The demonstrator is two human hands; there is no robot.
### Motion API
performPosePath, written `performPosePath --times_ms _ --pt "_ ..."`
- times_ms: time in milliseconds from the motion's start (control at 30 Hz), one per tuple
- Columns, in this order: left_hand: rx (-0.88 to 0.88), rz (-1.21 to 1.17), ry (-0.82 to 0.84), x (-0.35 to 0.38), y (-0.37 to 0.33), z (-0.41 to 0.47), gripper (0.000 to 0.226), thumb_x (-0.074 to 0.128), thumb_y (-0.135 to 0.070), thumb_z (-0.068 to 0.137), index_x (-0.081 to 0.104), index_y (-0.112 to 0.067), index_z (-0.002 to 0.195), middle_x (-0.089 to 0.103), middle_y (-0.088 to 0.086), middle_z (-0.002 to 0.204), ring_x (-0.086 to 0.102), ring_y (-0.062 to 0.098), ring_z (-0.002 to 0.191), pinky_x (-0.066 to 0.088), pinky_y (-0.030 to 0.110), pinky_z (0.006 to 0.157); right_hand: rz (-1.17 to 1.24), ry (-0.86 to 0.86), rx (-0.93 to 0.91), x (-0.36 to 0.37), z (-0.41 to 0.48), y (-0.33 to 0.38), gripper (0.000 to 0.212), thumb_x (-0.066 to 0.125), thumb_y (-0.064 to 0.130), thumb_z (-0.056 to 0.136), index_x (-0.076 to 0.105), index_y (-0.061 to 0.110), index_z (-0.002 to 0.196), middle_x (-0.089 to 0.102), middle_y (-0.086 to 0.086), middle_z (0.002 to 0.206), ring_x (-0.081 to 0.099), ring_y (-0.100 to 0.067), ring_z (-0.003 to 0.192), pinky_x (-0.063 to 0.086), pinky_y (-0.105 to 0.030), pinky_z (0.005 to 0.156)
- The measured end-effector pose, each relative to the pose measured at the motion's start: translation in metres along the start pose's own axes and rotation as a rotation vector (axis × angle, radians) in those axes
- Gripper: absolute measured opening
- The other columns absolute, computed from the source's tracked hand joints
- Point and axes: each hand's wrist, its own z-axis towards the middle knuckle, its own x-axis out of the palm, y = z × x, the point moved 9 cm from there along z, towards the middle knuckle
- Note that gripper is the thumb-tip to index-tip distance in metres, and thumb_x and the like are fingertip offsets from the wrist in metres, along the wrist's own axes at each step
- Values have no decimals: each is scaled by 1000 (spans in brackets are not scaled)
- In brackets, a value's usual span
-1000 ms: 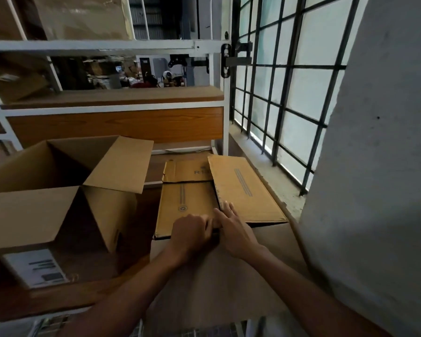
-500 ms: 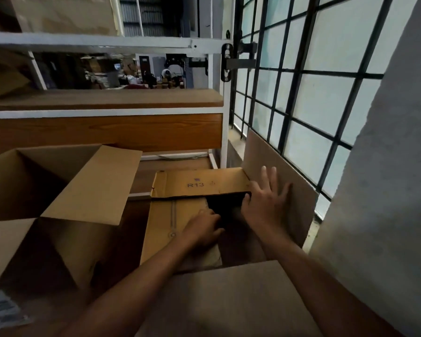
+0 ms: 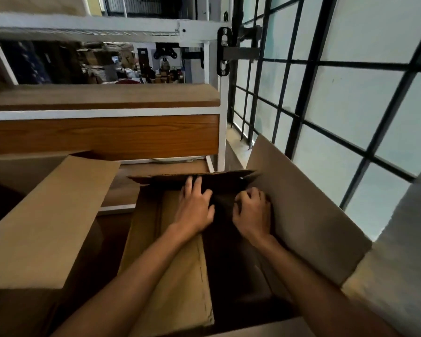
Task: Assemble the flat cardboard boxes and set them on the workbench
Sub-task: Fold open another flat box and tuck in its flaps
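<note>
At the near edge of the view, two bare forearms are extended into the brown corrugated cardboard box, which is stood between a larger open cardboard carton on the left and the barred window on the right; what it rests on is hidden. A second ago its top flaps were pressed flat and closed. Now the right flap is raised towards the window and the far flap is lifted, so the box is judged to be opened out but not yet finished. The left hand is laid with straight fingers against the far flap. The right hand is curled beside the right flap; whether anything is gripped cannot be told. Beyond, a wooden shelf is seen.
</note>
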Motion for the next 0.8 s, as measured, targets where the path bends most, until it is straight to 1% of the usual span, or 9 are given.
performPosePath --times_ms 167,333,433,533,600,667,700,733,800 --pt "-68 131 -52 -5 44 48 49 52 -36 92 47 -21 139 14 14 161 6 38 148 20 54 118 -49 85 -6 43 43 7 22 62 25 81 66 21 102 59 -5 118 51 -27 113 43 -43 94" --pt "-327 -115 183 45 107 57 71 57 -52 90 31 -25 150 -9 12 163 -7 42 148 14 62 116 -102 244 43 81 71 -3 32 60 30 84 63 20 115 51 -6 133 44 -28 126 39 -42 103" --pt "-409 -128 360 80 109 44 92 59 -68 79 20 -28 152 -14 17 161 -14 46 145 2 67 113 168 473 81 117 48 11 27 59 33 92 69 18 113 64 -5 120 59 -25 112 45 -32 92" --pt "-433 -56 453 93 108 36 100 60 -65 79 8 -27 155 -13 17 161 -12 48 145 -1 70 111 543 695 238 156 -1 36 22 61 32 93 71 14 101 72 -11 101 67 -28 96 53 -36 82" --pt "-480 -106 489 89 108 33 87 59 -56 86 16 -24 154 1 17 162 2 44 147 8 65 114 782 671 390 168 -21 42 20 66 31 88 69 16 100 71 -7 100 66 -27 98 53 -36 85" --pt "-490 -169 534 79 103 32 60 50 -50 94 39 -20 145 32 16 154 29 37 141 23 56 115 990 645 461 155 -32 60 24 67 30 86 70 15 105 71 -6 105 65 -24 103 51 -35 92" --pt "-496 -189 520 70 101 31 53 49 -47 95 47 -18 139 43 15 147 39 35 135 30 53 113 1081 654 492 147 -37 70 16 64 23 89 71 15 102 72 -5 102 66 -21 98 50 -33 89" --pt "-505 -207 471 58 101 31 53 53 -44 93 47 -17 138 44 16 145 41 35 133 33 52 111 1146 665 505 138 -40 79 12 60 15 92 71 13 98 72 -4 96 66 -17 90 51 -29 84" --pt "-542 -252 351 30 105 28 66 63 -36 88 36 -19 145 30 16 153 27 40 141 29 54 113 1225 674 490 116 -43 98 18 55 7 94 71 3 102 72 -7 93 64 -13 80 51 -19 72"
